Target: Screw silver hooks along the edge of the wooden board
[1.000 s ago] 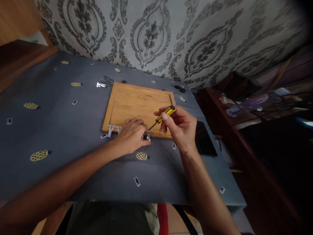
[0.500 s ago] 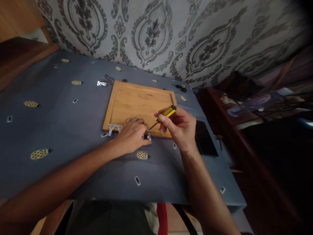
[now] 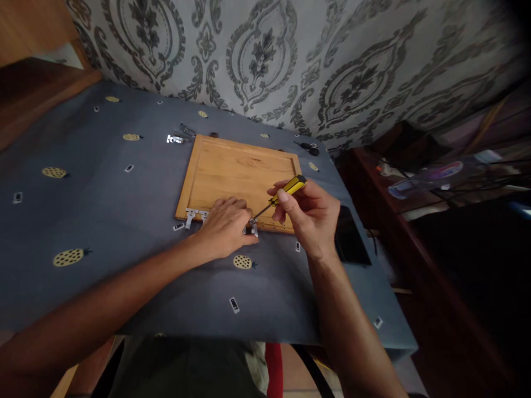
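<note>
My right hand [image 3: 316, 216] grips a yellow-and-black screwdriver [image 3: 292, 188] between thumb and fingers. Its thin shaft slants down to the left, and the tip meets a metal cabinet hinge [image 3: 251, 228] on the near edge of a framed wooden panel [image 3: 243, 179]. With thumb and fingers, my left hand [image 3: 226, 225] holds that hinge against the panel; part of the hinge is hidden under the fingers. Left of that hand, more metal hinge pieces [image 3: 190, 215] sit along the same edge.
Loose metal hinges [image 3: 177, 139] lie behind the panel's far left corner. Scissors with dark handles [image 3: 309, 148] rest near the table's back right. A black phone [image 3: 350, 236] lies right of my right hand. Beyond the table, a plastic bottle [image 3: 427, 179] lies on a dark red surface.
My right hand and the screwdriver handle have shifted slightly right, while the tip stays at the hinge. My left hand remains in place on it. The camera view has moved a little.
</note>
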The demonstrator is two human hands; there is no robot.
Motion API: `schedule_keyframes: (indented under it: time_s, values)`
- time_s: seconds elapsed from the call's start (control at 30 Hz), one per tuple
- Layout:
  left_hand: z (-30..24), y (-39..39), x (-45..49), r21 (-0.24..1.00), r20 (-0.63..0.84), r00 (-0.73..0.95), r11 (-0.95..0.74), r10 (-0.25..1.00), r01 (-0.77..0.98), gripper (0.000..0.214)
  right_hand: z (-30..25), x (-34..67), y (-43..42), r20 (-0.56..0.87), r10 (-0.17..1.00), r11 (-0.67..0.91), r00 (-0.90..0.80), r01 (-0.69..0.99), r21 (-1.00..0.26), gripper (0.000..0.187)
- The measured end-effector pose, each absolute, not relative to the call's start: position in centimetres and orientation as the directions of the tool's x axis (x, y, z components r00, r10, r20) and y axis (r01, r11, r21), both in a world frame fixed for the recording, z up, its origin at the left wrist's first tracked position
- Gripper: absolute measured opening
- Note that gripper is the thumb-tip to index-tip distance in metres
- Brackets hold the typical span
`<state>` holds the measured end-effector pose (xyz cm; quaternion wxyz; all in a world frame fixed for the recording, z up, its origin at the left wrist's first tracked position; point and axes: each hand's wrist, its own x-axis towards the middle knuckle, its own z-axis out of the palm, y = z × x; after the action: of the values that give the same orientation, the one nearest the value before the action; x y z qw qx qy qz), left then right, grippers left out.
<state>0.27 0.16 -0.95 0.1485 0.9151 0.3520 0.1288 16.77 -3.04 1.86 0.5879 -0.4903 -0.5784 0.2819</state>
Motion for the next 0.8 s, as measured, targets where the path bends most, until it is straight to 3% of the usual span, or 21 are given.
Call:
schedule_keyframes:
  time_s: [0.17, 0.8]
  values:
    - [-0.7, 0.1, 0.2, 0.374, 0.109, 0.722, -0.701, 0.683, 0.607, 0.029, 2.2, 16.7, -3.9, 0.475, 0.844, 0.398, 0.25, 0.303, -0.866, 0.02]
    - [-0.5, 0.0, 0.3, 0.419, 0.053, 0.728, -0.677, 0.683, 0.605, 0.029, 0.9, 16.5, -4.2, 0.461, 0.84, 0.341, 0.286, 0.383, -0.858, 0.023]
